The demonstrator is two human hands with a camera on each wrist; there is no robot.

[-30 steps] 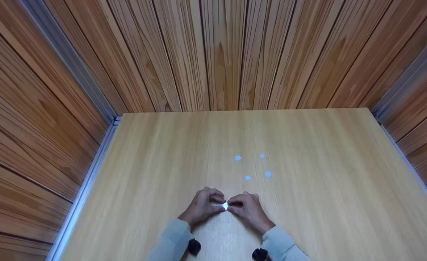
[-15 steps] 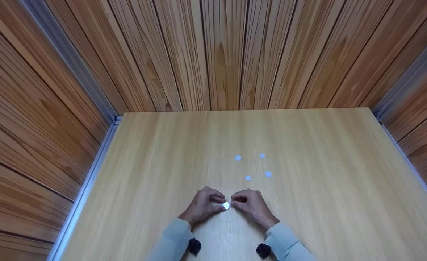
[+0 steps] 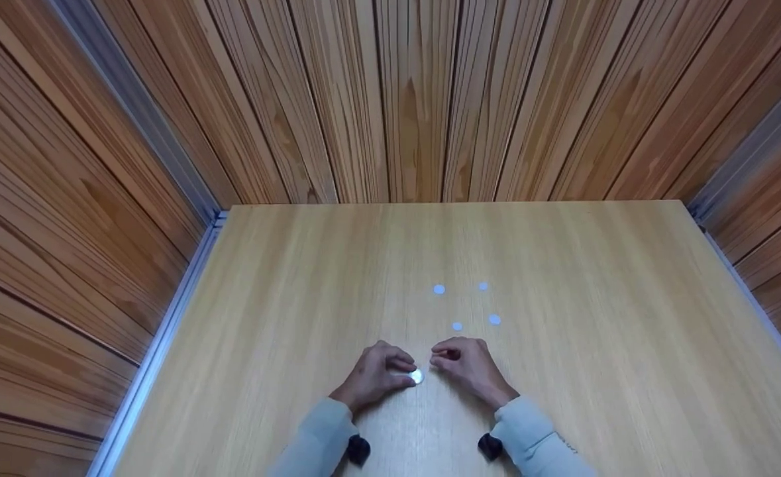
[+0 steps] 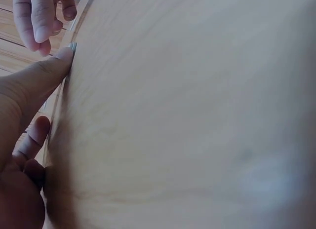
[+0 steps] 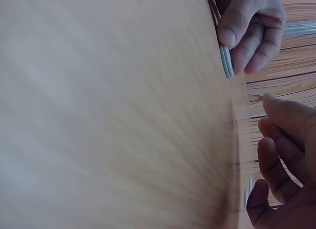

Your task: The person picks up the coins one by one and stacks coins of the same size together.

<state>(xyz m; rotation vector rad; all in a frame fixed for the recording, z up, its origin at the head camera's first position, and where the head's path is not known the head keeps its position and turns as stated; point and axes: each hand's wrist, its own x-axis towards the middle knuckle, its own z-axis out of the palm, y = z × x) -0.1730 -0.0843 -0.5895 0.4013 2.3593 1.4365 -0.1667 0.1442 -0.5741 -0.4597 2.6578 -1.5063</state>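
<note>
Low in the middle of the head view, my left hand (image 3: 373,374) pinches a small stack of round discs (image 3: 417,376) between thumb and fingertips, close to the table (image 3: 284,285). The top looks bright white. Seen edge-on in the right wrist view, the stack (image 5: 226,61) shows thin, pale grey-green layers. What the discs are made of, I cannot tell. My right hand (image 3: 473,368) is just right of the stack, apart from it, fingers loosely bent. The right wrist view shows nothing between its thumb and fingers.
Beyond the hands, several pale blue round spots lie on the table, among them a near one (image 3: 457,326) and a far one (image 3: 439,289). A wood-plank wall (image 3: 416,99) rises at the back, and metal rails (image 3: 158,344) run along the sides.
My right hand has let go of the disc stack and drawn away to the right and slightly up. The left hand keeps its hold in nearly the same place.
</note>
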